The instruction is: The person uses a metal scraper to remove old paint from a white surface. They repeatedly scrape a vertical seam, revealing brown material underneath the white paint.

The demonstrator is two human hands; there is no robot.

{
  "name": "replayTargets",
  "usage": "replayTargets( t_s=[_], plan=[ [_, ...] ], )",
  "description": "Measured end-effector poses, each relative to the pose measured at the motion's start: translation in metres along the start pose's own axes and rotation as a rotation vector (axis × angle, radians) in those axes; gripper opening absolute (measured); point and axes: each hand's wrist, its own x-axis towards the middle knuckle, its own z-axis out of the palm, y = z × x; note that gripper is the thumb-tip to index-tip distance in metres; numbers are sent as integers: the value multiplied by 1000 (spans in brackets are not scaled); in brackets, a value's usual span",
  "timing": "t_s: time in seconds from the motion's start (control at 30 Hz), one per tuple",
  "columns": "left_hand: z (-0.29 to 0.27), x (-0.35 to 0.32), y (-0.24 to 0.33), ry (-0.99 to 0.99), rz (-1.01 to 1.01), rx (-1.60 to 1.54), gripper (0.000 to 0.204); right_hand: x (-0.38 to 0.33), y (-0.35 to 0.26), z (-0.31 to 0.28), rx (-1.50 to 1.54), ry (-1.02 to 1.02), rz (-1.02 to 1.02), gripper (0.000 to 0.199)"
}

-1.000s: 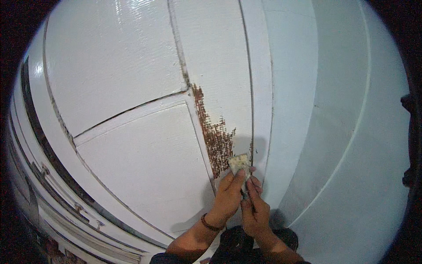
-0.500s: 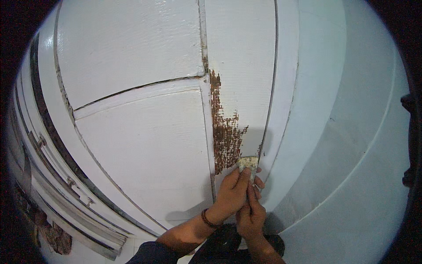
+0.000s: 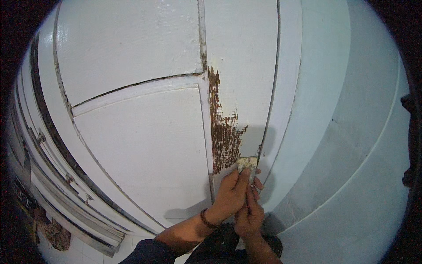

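Observation:
A paint scraper (image 3: 247,162) with a flat blade, smeared with pale yellowish bits, has its edge against a white painted door (image 3: 246,92). My left hand (image 3: 229,191) is closed round the scraper near the blade, thumb along its face. Just below, my right hand (image 3: 249,216) is closed round the lower part, most of which the fingers hide. Left of and above the blade runs a ragged brown patch (image 3: 225,138) where the paint is off, with thin white lines left across it. A dark beaded bracelet (image 3: 208,219) circles my left wrist.
White door panels (image 3: 140,141) with dark grooves fill the left and middle. To the right stand the door frame (image 3: 285,88) and a pale wall (image 3: 343,154). Another frame with metal fittings (image 3: 69,179) lies at far left, above a brown crumpled thing (image 3: 55,235) on the tiled floor.
The view has shifted very slightly. Both hands and the scraper stay in nearly the same spot on the door, and the brown patch looks the same.

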Motion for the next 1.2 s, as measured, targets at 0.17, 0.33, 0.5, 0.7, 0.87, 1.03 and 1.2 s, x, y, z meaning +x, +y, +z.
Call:
replayTargets(
  t_s=[0.17,0.33,0.5,0.7,0.87,1.03,1.2],
  plan=[
    [-5,4,4,-60,18,61,36,6,2,4,-70,51,-61,49],
    [-3,4,4,-19,1,30,37,7,-6,4,-137,76,-113,48],
    [-3,5,9,-33,-54,47,37,9,-11,-2,-23,-18,-16,50],
    [-1,5,10,-27,-41,41,39,9,-13,-3,-82,13,-45,49],
    [1,7,10,-1,-27,25,39,16,-11,-2,-124,50,-181,49],
    [0,6,10,3,-38,38,38,14,-14,-4,-49,-12,-16,49],
    [1,11,10,13,4,-9,38,20,-13,0,-65,3,-85,49]
  ],
)
